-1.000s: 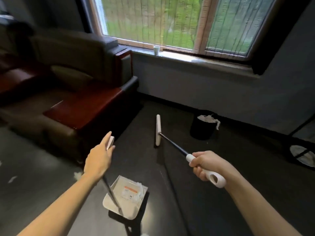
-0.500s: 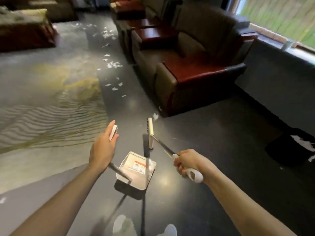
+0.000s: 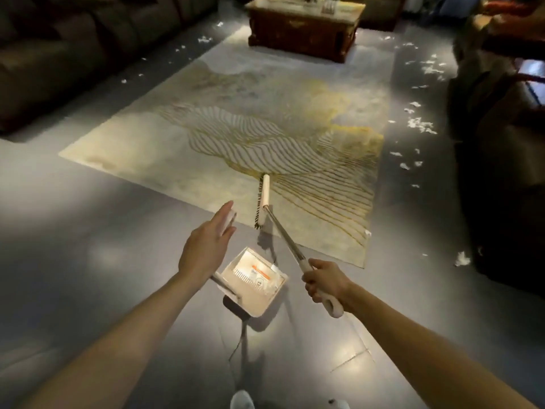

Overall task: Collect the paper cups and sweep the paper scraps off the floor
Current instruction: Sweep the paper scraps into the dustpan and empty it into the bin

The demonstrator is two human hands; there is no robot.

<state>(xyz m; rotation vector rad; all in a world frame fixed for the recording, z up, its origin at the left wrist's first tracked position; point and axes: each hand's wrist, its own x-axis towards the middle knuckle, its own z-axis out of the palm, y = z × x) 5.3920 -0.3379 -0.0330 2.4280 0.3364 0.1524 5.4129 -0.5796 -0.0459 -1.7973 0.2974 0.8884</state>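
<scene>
Along the far left, beside a dark sofa (image 3: pixel 73 48), a few white paper scraps (image 3: pixel 204 39) dot the grey floor (image 3: pixel 88 231) next to a pale patterned rug (image 3: pixel 177 149). Near the middle, the left hand (image 3: pixel 206 249) holds a white dustpan (image 3: pixel 253 283) by its long handle, fingers nearly straight, thumb alongside. Just right of it, the right hand (image 3: pixel 324 283) wraps firmly round the handle of a broom (image 3: pixel 263 202) whose head sits over the rug's near edge, and many more scraps lie far right by a dark armchair (image 3: pixel 501 172).

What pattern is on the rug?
The rug shows wavy gold lines on pale cream; head view.
</scene>
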